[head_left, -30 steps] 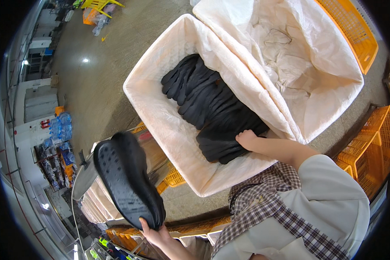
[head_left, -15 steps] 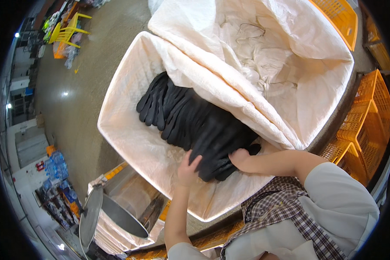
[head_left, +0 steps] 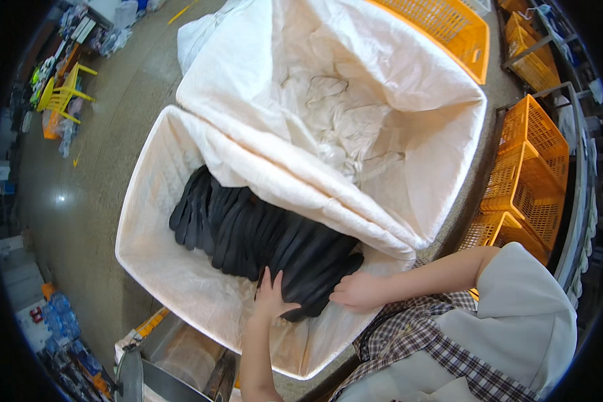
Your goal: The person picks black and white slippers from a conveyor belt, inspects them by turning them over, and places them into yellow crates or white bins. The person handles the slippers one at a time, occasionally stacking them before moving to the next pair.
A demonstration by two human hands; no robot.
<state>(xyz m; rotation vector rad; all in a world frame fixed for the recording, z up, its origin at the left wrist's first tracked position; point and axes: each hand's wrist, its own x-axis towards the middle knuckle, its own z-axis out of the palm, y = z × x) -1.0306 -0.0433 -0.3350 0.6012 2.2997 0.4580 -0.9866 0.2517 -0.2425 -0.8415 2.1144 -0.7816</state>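
Black soles (head_left: 269, 234) run lengthwise 1-to-7 o'clock; left hand's (head_left: 271, 299) grip is splayed against them, right hand's (head_left: 358, 293), can't tell.

Open strip noted between black elongated soles (head_left: 248, 228) and left wall of white fabric-lined square bin (head_left: 144, 234). Obstruction: folded white fabric ridge (head_left: 295, 177) along soles' far side.

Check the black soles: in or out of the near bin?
In. The soles lie in a row inside the near bin, surrounded by its walls; the left hand and right hand are at one end.
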